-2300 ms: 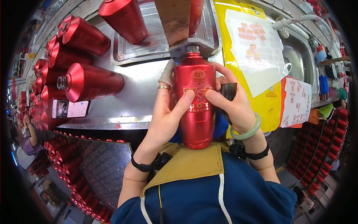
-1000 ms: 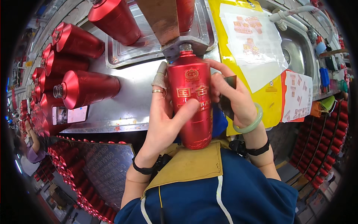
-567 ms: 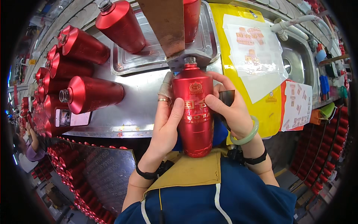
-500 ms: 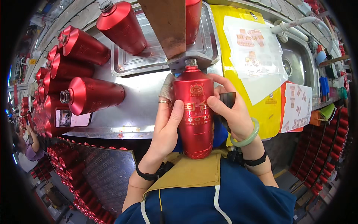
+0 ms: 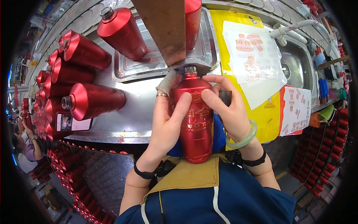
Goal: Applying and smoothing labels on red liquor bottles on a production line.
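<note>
A red bottle [image 5: 196,145] with gold lettering and a gold emblem stands neck-away between my hands, its lower end near my apron. My left hand [image 5: 164,123] grips its left side, with a grey cover on one finger and a ring. From the right, my right hand [image 5: 235,117] is closed around it, and a flat black piece [image 5: 225,98] is tucked in that hand; its kind is unclear. Both thumbs press on the bottle's upper front, at either side of the emblem. The fingers behind the bottle are partly hidden.
Several red bottles [image 5: 97,100] lie or stand at the left on the metal table. Beyond my hands are a metal tray [image 5: 118,71] and a brown upright post [image 5: 164,30]. Printed sheets [image 5: 257,89] rest on a yellow sheet [image 5: 270,115] beside a sink [image 5: 298,61]. A phone [image 5: 74,122] leans left.
Both thumbs have slid up the bottle from the large lettering to the emblem and moved closer together. The whole view has shifted slightly, with the bottle a little lower in it.
</note>
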The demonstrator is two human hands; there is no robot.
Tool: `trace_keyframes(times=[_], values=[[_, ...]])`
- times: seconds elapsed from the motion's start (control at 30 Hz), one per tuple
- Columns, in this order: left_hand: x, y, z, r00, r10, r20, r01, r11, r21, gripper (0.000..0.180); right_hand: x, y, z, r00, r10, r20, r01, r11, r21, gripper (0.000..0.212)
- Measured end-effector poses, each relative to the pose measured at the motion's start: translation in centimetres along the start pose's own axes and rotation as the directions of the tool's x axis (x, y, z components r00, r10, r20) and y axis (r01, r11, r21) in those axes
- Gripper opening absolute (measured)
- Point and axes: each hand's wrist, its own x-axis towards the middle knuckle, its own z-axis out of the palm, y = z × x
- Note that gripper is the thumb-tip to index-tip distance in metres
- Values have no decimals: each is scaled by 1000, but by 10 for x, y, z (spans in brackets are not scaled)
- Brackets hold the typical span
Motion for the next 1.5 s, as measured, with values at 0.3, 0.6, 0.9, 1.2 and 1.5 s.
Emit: trace_keyframes(times=[0.3,0.6,0.9,1.2,1.5], values=[[2,-1,2,1000,23,-5,-22,997,72,58,2,1,1,999,-22,-24,19,995,-102,45],[2,-3,0,1000,-23,-6,23,1000,12,58,1,2,1,999,-37,-20,35,995,-91,45],[3,-2,3,1000,-9,-10,9,999,43,57,3,-28,-5,995,-80,-59,70,986,-150,31],[4,-5,-1,999,-35,38,34,999,37,57,1,-34,-17,770,-608,192,541,462,-703,16],[-3,1,2,986,-166,-18,165,985,-51,55,-23,6,-16,998,-31,-49,33,999,39,41]])
